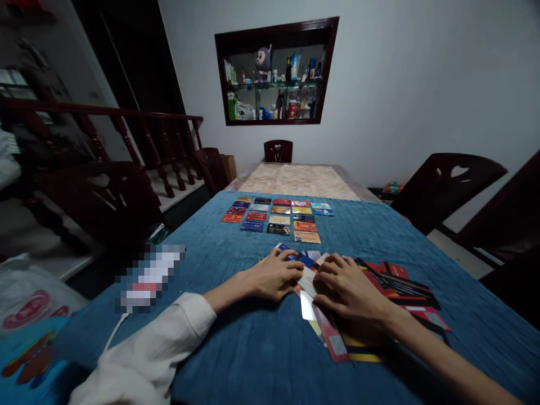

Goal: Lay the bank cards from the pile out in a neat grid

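Note:
A loose heap of plastic cards [411, 289] in red, black, yellow and white overlaps on the blue tablecloth [219, 264]. My left hand [276, 274] rests palm down at the heap's left side, fingers bent a little and apart, over blue and white cards. Lying across the middle of the heap, my right hand [350, 289] has its fingers spread, and its fingertips touch a pale card [307, 281]. The cards directly beneath both palms are hidden. Farther off, several cards lie face up in neat columns, among them an orange card [307, 237] at the near end.
A blurred-out object [152, 278] with a white cable [116, 332] lies on the left of the table. Beyond the cloth, the bare marbled tabletop [295, 179] shows. Dark wooden chairs [447, 185] surround the table, and a plastic bag [37, 298] sits at the left.

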Tool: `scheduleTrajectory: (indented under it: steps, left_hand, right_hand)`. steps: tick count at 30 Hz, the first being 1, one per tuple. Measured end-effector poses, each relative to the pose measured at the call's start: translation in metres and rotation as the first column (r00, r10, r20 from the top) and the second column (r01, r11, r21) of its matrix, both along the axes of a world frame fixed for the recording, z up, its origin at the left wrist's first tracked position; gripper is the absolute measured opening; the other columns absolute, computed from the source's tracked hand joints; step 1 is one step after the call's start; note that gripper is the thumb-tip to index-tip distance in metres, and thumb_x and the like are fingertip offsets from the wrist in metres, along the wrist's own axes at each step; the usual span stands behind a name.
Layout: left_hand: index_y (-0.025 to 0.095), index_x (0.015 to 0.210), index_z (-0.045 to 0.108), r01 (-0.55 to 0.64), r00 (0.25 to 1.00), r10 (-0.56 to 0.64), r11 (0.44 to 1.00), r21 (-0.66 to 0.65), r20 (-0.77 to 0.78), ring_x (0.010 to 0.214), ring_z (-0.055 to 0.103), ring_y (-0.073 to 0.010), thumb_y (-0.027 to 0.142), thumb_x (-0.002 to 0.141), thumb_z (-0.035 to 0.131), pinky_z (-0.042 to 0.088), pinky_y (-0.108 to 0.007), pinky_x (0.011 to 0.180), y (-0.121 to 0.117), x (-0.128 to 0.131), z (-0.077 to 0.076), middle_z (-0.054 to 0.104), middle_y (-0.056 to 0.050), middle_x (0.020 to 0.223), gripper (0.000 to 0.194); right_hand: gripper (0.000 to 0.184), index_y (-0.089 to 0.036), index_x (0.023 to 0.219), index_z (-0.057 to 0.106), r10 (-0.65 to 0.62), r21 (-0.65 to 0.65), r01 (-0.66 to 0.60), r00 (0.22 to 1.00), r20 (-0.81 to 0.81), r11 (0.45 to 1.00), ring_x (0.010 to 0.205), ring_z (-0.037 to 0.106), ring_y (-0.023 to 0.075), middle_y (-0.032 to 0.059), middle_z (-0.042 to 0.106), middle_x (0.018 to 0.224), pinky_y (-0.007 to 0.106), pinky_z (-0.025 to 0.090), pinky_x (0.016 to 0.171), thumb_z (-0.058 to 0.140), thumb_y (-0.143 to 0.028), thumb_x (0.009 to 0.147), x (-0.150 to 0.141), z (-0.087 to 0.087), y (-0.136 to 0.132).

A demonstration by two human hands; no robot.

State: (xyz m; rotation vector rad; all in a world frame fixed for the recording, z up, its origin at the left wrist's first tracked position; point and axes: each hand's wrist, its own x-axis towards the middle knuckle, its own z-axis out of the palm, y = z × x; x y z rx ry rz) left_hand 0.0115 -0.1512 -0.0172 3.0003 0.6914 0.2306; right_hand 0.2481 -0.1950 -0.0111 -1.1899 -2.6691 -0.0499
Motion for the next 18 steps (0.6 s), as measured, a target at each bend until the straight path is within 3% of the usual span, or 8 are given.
scheduleTrajectory:
  steps: [10, 18]
  left_hand:
    - [0.018, 0.097, 0.062, -0.023, 0.995, 0.021, 1.0, 0.02, 0.101, 0.132, 0.042, -0.0318, 0.021, 0.087, 0.062, 0.035, -0.048, 0.103, -0.0034, -0.0017, -0.008, 0.065, -0.008, 0.121, 0.01]
    - [0.018, 0.097, 0.06, -0.035, 0.994, 0.034, 0.999, 0.011, 0.103, 0.127, 0.046, -0.0298, 0.023, 0.088, 0.059, 0.036, -0.048, 0.103, -0.0059, -0.0025, -0.0095, 0.068, -0.007, 0.111, 0.01]
  right_hand:
    - [0.03, -0.024, 0.109, 0.068, 0.007, 0.002, -0.007, 1.0, -0.014, 1.0, 0.11, 0.048, 0.0305, 0.0108, 0.065, 0.114, 0.047, 0.039, 0.089, 0.057, -0.045, 0.091, -0.0003, -0.0086, 0.0008]
    - [0.031, -0.023, 0.113, 0.067, -0.004, -0.012, 0.003, 1.0, -0.022, 1.0, 0.111, 0.049, 0.031, 0.0116, 0.065, 0.118, 0.049, 0.04, 0.089, 0.057, -0.042, 0.09, 0.0036, -0.0064, 0.0011]
